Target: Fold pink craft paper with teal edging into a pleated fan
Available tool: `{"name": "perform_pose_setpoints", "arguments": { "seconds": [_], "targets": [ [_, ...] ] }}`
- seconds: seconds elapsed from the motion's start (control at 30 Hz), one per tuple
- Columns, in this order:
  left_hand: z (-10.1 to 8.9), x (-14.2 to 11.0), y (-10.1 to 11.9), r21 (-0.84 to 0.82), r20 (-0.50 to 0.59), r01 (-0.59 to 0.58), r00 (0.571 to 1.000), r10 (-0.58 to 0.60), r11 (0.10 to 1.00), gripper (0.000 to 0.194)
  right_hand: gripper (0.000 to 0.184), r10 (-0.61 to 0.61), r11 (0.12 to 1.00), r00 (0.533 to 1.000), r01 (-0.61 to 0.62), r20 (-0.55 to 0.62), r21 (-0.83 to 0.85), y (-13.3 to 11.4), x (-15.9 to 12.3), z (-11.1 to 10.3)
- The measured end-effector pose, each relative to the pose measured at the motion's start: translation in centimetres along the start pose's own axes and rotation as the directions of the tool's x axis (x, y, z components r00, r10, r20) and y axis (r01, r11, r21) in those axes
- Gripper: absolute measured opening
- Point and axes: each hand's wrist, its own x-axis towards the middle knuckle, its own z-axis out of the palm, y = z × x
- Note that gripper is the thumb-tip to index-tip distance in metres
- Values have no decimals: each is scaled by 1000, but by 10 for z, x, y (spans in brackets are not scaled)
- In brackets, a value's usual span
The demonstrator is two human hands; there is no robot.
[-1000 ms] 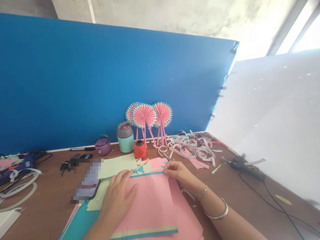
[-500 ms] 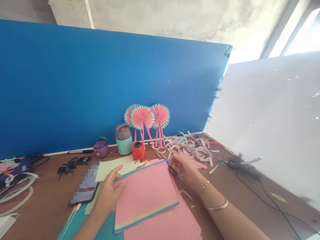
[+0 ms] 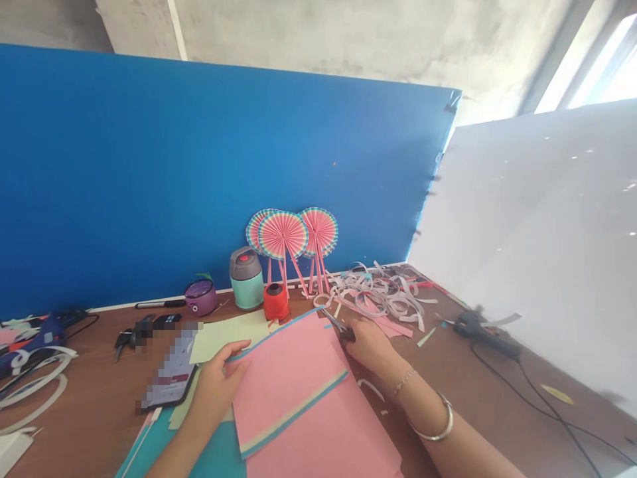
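My left hand [image 3: 221, 378] grips the left edge of a pink sheet of paper [image 3: 288, 385], thumb on top. Blue tape or paper strip edges its far side, and a cream and blue band [image 3: 296, 415] runs along its near side. In my right hand [image 3: 368, 342] is a pair of scissors [image 3: 337, 324], fingers closed round the dark handles. The blades point toward the sheet's far right corner; I cannot tell whether they touch it. Under the sheet lies more pink paper [image 3: 343, 431].
Three pink paper fans [image 3: 283, 234] stand at the blue partition, behind a teal flask [image 3: 247, 289] and a red container [image 3: 276, 302]. Paper strips [image 3: 383, 292] are heaped at the back right. A phone [image 3: 172, 378] lies left; a corded dark tool [image 3: 485, 332] sits right.
The pink sheet has turned, its right side swinging away from me. My right hand has lowered slightly, and the scissors show more clearly beside the corner. My left hand has hardly moved.
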Motion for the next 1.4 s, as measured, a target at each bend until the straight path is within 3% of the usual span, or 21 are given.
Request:
{"name": "perform_pose_setpoints", "arguments": {
  "seconds": [0.13, 0.2, 0.27, 0.33, 0.4, 0.5, 0.63, 0.8, 1.03, 1.4],
  "targets": [
    [1, 1, -5, -145, 59, 74, 996, -66, 987, 39, 23, 38, 998, 999, -38, -2, 48, 1, 2, -4],
    [1, 0, -6, -261, 118, 154, 985, -126, 953, 43, 27, 63, 969, 998, -61, -1, 240, 3, 4, -5],
    [0, -1, -5, -352, 175, 215, 971, -162, 911, 45, 38, 54, 828, 997, -78, 60, 555, 5, 6, -5],
    [-2, -1, -3, -399, 233, 250, 958, -167, 882, 45, 48, 15, 600, 987, -137, 161, 788, 5, 6, -7],
    [-5, 0, -1, -421, 284, 275, 945, -162, 864, 43, 52, -29, 432, 969, -208, 244, 877, 2, 5, -10],
    [-8, 1, -2, -451, 315, 300, 935, -165, 841, 43, 52, -98, 335, 957, -226, 272, 915, -5, 2, -14],
    [-9, 2, -2, -479, 335, 341, 923, -190, 809, 45, 42, -151, 295, 982, -67, 116, 953, -15, 0, -12],
    [-10, 0, 5, -460, 390, 396, 894, -220, 795, 46, 35, -177, 410, 984, 90, -18, 908, -18, -1, -6],
    [-10, -1, 7, -456, 387, 419, 888, -249, 785, 49, 37, -294, 393, 956, 117, 4, 912, -20, -6, -15],
    [-11, 0, 3, -456, 403, 421, 883, -240, 784, 47, 38, -301, 429, 953, 114, 22, 896, -18, -3, -16]
  ]
}}
